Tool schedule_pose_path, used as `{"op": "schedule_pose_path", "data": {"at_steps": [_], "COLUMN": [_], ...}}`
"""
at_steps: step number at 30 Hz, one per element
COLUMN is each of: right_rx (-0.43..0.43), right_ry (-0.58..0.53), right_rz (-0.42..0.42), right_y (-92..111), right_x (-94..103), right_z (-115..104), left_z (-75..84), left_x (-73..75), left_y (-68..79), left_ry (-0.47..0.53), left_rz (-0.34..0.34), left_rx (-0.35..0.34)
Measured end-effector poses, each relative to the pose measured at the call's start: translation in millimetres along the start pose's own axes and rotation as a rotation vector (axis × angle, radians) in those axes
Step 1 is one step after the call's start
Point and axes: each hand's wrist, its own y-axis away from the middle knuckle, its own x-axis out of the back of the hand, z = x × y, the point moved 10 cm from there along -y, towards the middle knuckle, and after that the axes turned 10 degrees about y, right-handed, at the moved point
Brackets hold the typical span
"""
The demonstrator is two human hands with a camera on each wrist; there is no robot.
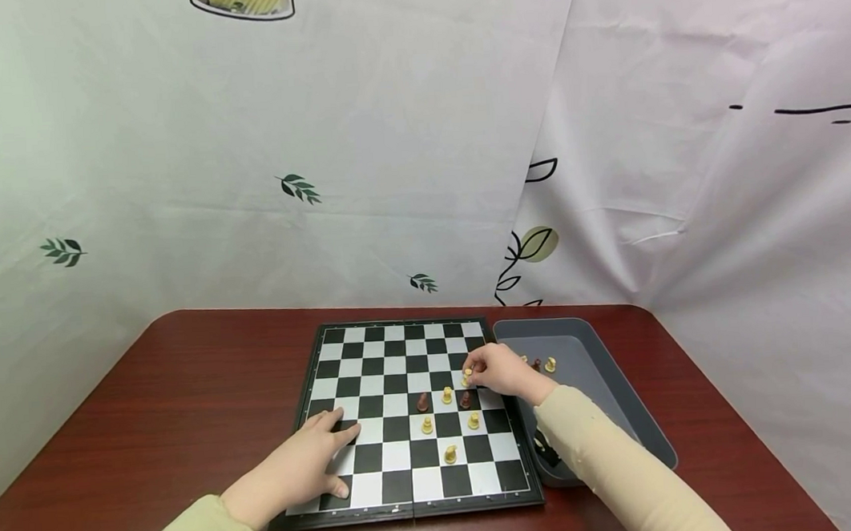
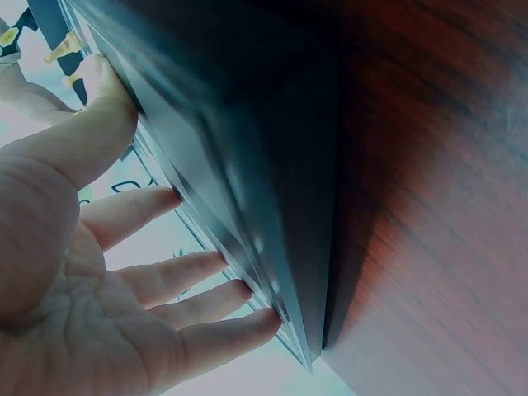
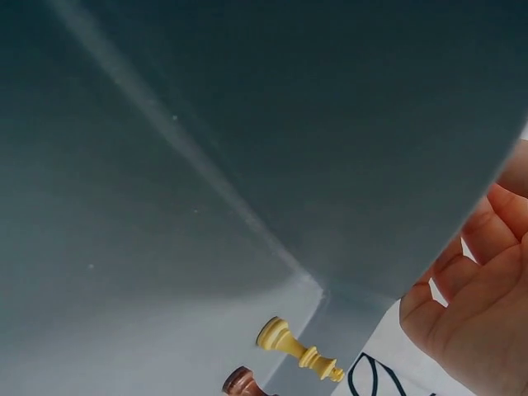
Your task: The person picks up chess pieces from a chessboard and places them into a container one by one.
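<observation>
On the table lies a black-and-white chessboard (image 1: pixel 367 457). My left hand (image 1: pixel 306 460) rests on its near left part with the fingers spread; in the left wrist view the fingertips (image 2: pixel 206 262) touch the board's surface. At the board's right side my right hand (image 1: pixel 501 367) pinches a cream chess piece (image 1: pixel 467 373) between thumb and fingers, low over the squares. Close by stand a dark brown piece (image 1: pixel 465 400) and a cream rook (image 1: pixel 447 395). Another brown piece (image 1: pixel 422 403) and several cream pieces, among them a knight (image 1: pixel 451 454), stand nearer the front.
A grey tray (image 1: pixel 623 391) sits against the board's right edge, partly under my right forearm. Inside lie a cream piece (image 3: pixel 299 346), a brown piece (image 3: pixel 242 383) and a few others. Behind the wooden table (image 1: pixel 186 374) hangs a white printed cloth (image 1: pixel 390 139).
</observation>
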Motion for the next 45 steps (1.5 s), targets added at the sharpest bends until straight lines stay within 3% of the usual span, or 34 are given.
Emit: {"op": "schedule_pose_path", "data": {"at_steps": [19, 28, 45], "right_rx": [-0.008, 0.072, 0.076], "right_ry": [-0.023, -0.033, -0.047], "right_rz": [0.006, 0.023, 0.050], "right_y": [2, 9, 25], "right_x": [10.3, 18.7, 38.4], "right_z": [2, -3, 12], "left_z": [-1.8, -3.5, -1.7], "left_x": [0.9, -0.4, -0.3], "left_y": [-0.6, -0.2, 0.4], "left_ry": [0.002, 0.002, 0.001], "left_rz": [-0.003, 0.001, 0.006], "left_rx": [-0.003, 0.006, -0.009]}}
